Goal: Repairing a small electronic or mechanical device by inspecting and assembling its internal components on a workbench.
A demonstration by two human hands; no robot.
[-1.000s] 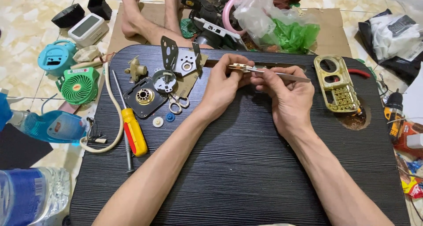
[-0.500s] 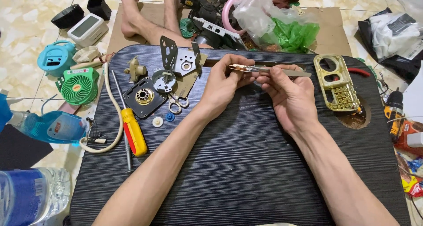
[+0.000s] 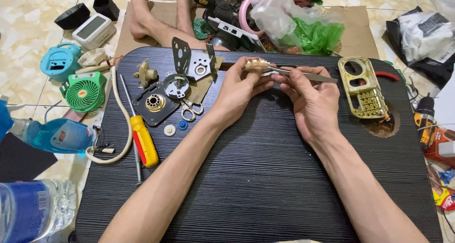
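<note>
Both hands meet above the far middle of a black ribbed table [image 3: 265, 176]. My left hand [image 3: 241, 89] pinches a small tan gear-like part [image 3: 257, 65] between thumb and fingers. My right hand [image 3: 310, 98] holds grey metal tweezers [image 3: 308, 74], their tips at the small part. The part's underside is hidden by my fingers.
Left of the hands lie grey metal plates [image 3: 192, 60], a black plate with a brass ring [image 3: 155, 103], small scissors [image 3: 189, 110] and a yellow screwdriver [image 3: 144, 141]. A gold phone frame [image 3: 362, 89] lies at the right. A green fan [image 3: 85, 90], bottles and bags surround the table.
Both hands have shifted slightly; the small part in the left hand has turned and sits a little higher, with the tweezers still at it.
</note>
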